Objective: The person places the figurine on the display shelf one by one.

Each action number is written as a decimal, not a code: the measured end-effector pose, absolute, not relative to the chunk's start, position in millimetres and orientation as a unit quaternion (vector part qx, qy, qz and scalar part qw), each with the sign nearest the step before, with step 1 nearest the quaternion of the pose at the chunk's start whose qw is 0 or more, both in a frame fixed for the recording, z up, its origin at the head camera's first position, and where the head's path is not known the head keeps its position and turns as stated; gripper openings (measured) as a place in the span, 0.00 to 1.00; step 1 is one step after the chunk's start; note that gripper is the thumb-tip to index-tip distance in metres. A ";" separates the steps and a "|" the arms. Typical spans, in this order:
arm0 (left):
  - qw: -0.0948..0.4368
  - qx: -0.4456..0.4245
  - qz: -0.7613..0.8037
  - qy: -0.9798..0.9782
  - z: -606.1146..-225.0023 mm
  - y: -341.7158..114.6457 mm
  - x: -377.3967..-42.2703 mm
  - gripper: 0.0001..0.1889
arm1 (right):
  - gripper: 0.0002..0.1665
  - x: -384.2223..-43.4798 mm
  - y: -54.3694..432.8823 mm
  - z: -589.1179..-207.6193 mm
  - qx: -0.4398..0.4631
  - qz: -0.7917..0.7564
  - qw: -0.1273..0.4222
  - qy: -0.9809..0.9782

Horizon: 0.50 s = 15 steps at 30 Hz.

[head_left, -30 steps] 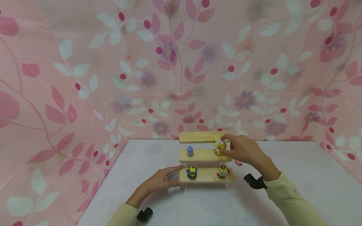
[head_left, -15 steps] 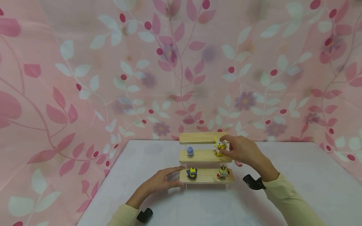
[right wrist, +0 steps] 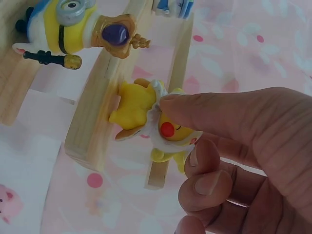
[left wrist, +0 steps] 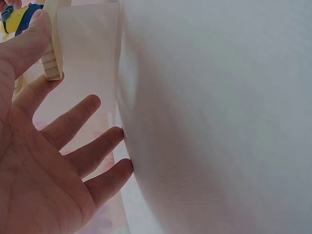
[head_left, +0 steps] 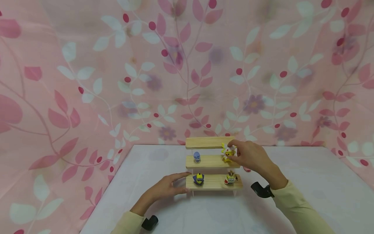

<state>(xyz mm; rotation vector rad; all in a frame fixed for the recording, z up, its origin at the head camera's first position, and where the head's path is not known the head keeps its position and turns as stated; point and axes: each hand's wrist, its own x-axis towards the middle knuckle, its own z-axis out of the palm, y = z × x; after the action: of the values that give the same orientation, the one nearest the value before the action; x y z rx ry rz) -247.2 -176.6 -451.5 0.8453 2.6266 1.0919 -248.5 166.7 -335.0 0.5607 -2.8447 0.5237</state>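
In the head view a three-tier wooden display shelf [head_left: 211, 182] stands on the table. My left hand [head_left: 168, 188] holds the left end of its lowest plank between thumb and index finger; the other fingers are spread, as the left wrist view shows. My right hand [head_left: 252, 156] pinches a yellow Pikachu figurine [right wrist: 136, 105] in a white hood by its head, at the right end of the middle plank. Its feet are right at the wood. A blue figurine [head_left: 197, 157] stands at that plank's left.
On the lowest plank stand a minion figurine in a dark cape [head_left: 198, 179] and a crowned minion figurine [head_left: 230, 178]. A pink pig figurine [right wrist: 7, 202] lies on the table beside the shelf, partly hidden behind my right hand. A pink floral cloth [head_left: 187, 81] hangs behind.
Both hands keep their hold, and the Pikachu figurine stays at the middle plank with only a slight shift in its tilt.
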 end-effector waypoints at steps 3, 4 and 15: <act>0.089 0.282 0.369 0.881 -452.1 -177.0 -247.2 0.33 | 0.22 -247.8 166.5 -334.1 0.191 0.174 0.102 -0.961; 0.089 0.281 0.370 0.881 -452.4 -177.0 -247.2 0.33 | 0.22 -247.6 166.4 -333.8 0.192 0.173 0.103 -0.961; 0.088 0.280 0.367 0.883 -452.1 -177.0 -247.1 0.33 | 0.20 -243.2 164.5 -331.9 0.185 0.186 0.101 -0.960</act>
<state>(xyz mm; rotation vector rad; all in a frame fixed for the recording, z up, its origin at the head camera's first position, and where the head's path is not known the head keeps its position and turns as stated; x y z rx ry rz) -247.1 -177.0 -452.1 0.8319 2.6275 1.0921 -243.2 164.5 -331.9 0.5478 -2.8360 0.5489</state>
